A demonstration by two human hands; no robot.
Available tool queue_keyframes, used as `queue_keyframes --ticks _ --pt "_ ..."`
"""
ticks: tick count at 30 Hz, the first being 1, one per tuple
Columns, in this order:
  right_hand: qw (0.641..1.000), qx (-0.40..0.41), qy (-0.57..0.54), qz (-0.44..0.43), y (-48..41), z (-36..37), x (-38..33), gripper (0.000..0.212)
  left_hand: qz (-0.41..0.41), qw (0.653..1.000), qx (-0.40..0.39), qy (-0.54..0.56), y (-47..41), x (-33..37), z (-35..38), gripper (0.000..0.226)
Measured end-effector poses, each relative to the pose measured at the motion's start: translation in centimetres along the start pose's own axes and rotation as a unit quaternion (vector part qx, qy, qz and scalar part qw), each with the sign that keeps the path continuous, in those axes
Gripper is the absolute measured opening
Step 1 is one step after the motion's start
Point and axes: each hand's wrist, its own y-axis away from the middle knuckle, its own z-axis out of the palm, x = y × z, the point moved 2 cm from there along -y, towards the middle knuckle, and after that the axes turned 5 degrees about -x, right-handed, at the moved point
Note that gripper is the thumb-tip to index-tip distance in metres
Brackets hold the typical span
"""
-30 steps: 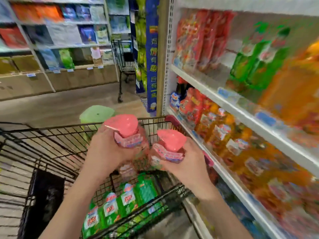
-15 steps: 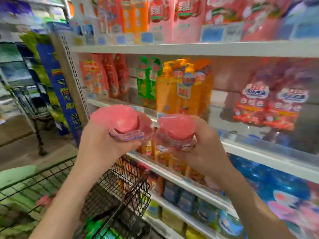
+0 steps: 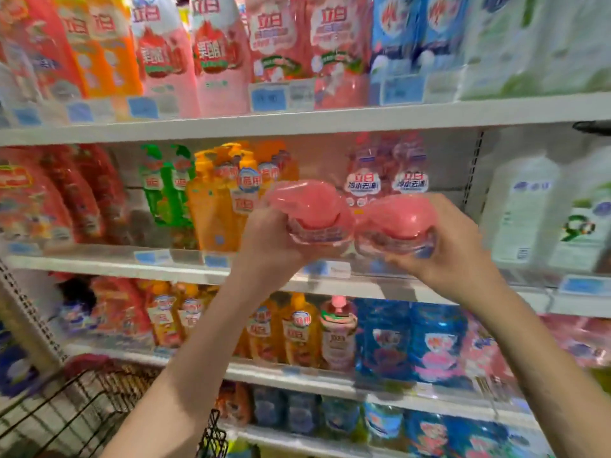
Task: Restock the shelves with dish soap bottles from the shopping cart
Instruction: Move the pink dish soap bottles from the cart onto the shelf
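Left bottle [image 3: 310, 209]: in left hand [image 3: 264, 241], with right bottle [image 3: 393, 226] just beside it at 3 o'clock.
Right bottle: in right hand [image 3: 454, 251].
Middle shelf [image 3: 99, 267]: behind both, 12 o'clock.
Cart [image 3: 82, 413]: 7 o'clock, below.

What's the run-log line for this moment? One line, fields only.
left hand: grips pink-capped bottle | right hand: grips second pink-capped bottle | bottles: side by side before middle shelf | placed: not yet

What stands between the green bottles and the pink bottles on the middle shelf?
Head view: orange pump bottles stand beside the green bottles; the bottle in the left hand hides the rest, up to the pink bottles.
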Motion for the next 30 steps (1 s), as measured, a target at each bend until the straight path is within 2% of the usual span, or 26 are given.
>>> queue_keyframes --ticks 3,9,14,18,22,26,30 --pt "0.998 -0.027 0.021 0.053 -0.5 -0.5 3.0 0.072 0.019 0.999 -0.026 0.007 -3.1 -0.3 2.8 0.076" --pt "0.993 -0.043 0.012 0.112 -2.0 -0.9 6.9 0.066 0.007 0.996 -0.058 0.061 -7.3 -0.4 6.8 0.062" --pt "0.978 -0.064 -0.036 0.194 -2.2 -0.6 8.6 0.065 -0.086 0.984 -0.121 0.099 -10.1 -2.7 9.0 0.059" --pt "0.96 -0.064 -0.074 0.264 -3.7 -0.6 10.2 0.06 -0.144 0.967 -0.153 0.146 -11.4 -4.2 9.7 0.04" --pt "0.937 -0.064 -0.106 0.326 -5.7 -0.3 13.1 0.063 -0.186 0.955 -0.154 0.174 -13.3 -6.2 10.3 0.058" --pt "0.916 -0.082 -0.148 0.365 -7.6 0.9 15.6 0.064 -0.177 0.962 -0.157 0.14 -15.5 -6.7 10.7 0.056" --pt "0.896 -0.081 -0.203 0.387 -8.0 1.4 16.9 0.052 -0.15 0.918 -0.227 0.289 -16.6 -7.6 11.5 0.07"
